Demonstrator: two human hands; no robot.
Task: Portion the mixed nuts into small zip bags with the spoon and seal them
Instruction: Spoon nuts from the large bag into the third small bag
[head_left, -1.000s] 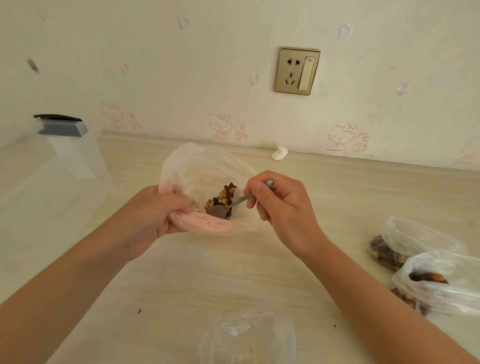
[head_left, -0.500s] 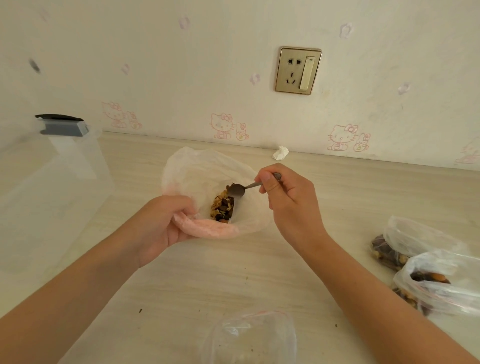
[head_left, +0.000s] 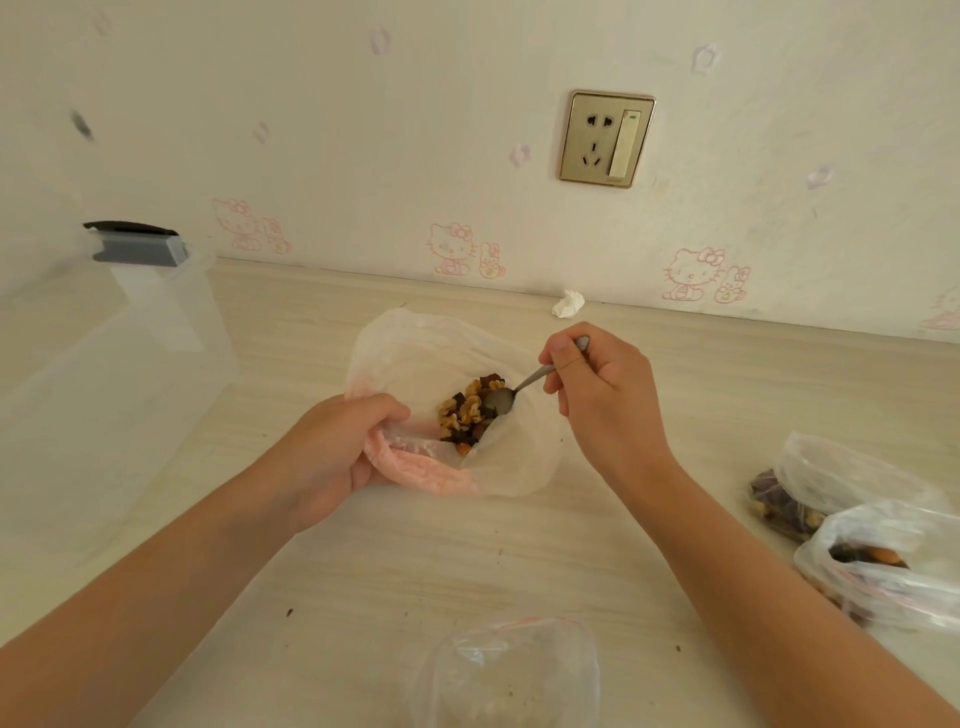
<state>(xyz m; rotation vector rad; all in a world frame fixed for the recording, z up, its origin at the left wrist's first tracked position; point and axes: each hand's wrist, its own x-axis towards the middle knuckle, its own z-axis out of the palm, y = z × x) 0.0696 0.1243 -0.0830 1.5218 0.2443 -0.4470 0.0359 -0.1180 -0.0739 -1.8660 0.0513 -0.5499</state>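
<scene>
A large clear bag (head_left: 415, 353) with a rolled pink rim lies open at the table's middle. Mixed nuts (head_left: 465, 415) sit in a small heap inside it. My left hand (head_left: 332, 457) grips the bag's near rim and holds the mouth open. My right hand (head_left: 597, 395) holds a metal spoon (head_left: 511, 392) by its handle, with the bowl resting against the right side of the nut heap. A small clear zip bag (head_left: 514, 670) with a red seal line lies open at the near edge, below both hands.
Two small bags holding nuts (head_left: 862, 488) (head_left: 893, 566) lie at the right edge of the table. A big clear plastic box (head_left: 114, 374) with a grey clip stands at the left. A crumpled white tissue (head_left: 569, 304) lies by the wall under a socket (head_left: 607, 139).
The spoon rose out of the nuts, then came back down onto the right side of the heap. My right hand shifted right. The left hand kept its hold on the bag's rim.
</scene>
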